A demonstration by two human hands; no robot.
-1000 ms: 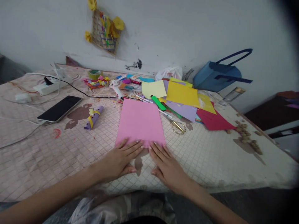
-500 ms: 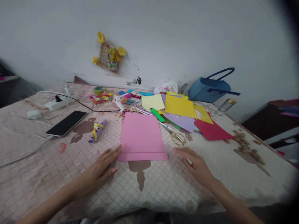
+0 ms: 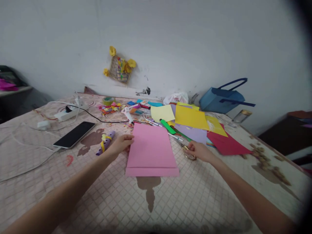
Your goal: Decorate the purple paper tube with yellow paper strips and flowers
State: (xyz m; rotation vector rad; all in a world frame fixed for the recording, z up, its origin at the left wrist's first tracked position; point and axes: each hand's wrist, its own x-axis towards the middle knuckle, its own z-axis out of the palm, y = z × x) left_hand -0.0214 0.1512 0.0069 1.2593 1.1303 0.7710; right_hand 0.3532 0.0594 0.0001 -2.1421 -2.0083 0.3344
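A pink sheet of paper lies flat on the quilted cover, with a narrow folded strip along its near edge. My left hand rests at the sheet's left edge with its fingers curled onto the paper. My right hand is to the right of the sheet, fingers closed over the gold-handled scissors, which lie on the cover and are partly hidden under the hand.
A black phone, a purple paper roll and a power strip with cables lie to the left. Coloured sheets, a green marker and pens sit behind. A blue bag and jar stand at the back right.
Both hands left the pink sheet's near edge, which now shows a folded strip. My left hand moved up its left side; my right hand reached right onto the scissors.
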